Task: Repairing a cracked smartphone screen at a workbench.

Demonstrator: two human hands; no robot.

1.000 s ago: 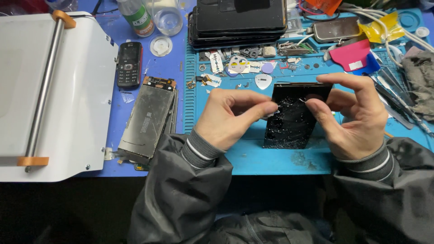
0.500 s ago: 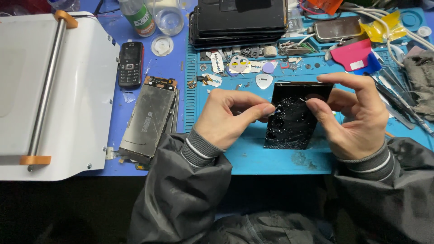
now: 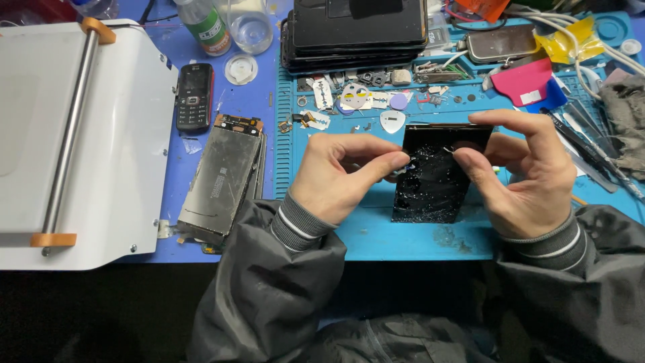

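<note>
Both hands' grip pinches the cracked black screen panel (image 3: pixel 435 176) between them.

A big white machine (image 3: pixel 127 134) with a long metal roller bar (image 3: pixel 67 128) is sitting on the left of the blue table (image 3: pixel 248 107). A small black phone with buttons (image 3: pixel 194 97) is lying just beside it. Below that phone, a worn grey phone frame (image 3: pixel 222 178) is lying flat. A stack of black screens (image 3: pixel 356 30) is resting at the top. Little metal parts (image 3: pixel 356 94) and a white pick (image 3: pixel 392 121) are lying on the teal mat (image 3: pixel 403 235). A pink card (image 3: pixel 524 81) is sitting on the right. A green-labelled bottle (image 3: pixel 205 23) is standing at the top.
</note>
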